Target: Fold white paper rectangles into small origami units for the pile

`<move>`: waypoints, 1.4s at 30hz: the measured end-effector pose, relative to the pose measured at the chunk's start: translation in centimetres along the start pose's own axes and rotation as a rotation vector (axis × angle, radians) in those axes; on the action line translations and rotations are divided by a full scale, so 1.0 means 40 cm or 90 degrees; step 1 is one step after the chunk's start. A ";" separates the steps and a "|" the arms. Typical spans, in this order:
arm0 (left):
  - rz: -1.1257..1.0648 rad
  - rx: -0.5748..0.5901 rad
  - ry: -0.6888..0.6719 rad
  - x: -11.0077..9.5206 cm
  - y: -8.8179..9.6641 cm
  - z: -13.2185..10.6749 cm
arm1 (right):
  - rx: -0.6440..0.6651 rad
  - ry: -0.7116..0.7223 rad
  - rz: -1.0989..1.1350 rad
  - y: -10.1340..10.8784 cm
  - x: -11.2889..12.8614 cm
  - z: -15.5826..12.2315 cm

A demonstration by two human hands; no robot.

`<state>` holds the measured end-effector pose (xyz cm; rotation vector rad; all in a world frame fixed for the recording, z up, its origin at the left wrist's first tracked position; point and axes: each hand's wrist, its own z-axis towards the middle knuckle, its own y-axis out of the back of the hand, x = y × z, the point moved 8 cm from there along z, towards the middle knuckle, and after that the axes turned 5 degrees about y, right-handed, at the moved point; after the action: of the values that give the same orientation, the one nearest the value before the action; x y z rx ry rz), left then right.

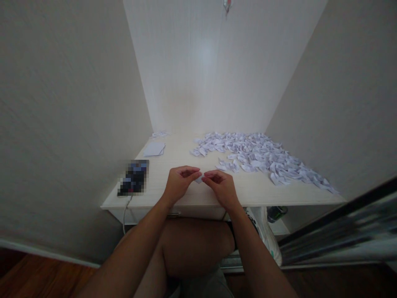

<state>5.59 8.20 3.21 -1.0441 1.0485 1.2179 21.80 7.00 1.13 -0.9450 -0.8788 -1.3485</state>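
My left hand (pixel 179 182) and my right hand (pixel 221 187) meet over the front middle of a pale wooden desk (pixel 186 159). Both pinch a small white piece of paper (pixel 199 178) between their fingertips. A wide heap of small folded white paper pieces (pixel 257 156) spreads over the right half of the desk, just beyond my right hand. A short stack of flat white paper squares (pixel 154 149) lies at the back left.
A phone (pixel 134 177) with a white cable lies near the desk's front left edge. A few more folded pieces (pixel 160 134) sit at the far left corner. Walls close in on three sides. A dark can (pixel 276 213) stands on a shelf under the desk, right.
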 end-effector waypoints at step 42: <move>0.132 -0.029 -0.126 -0.034 0.006 -0.006 | 0.084 0.049 -0.174 -0.034 0.039 0.008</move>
<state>5.28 7.71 4.47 -0.8430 0.9956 1.4872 20.53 6.69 2.74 -0.6841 -1.0519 -1.5282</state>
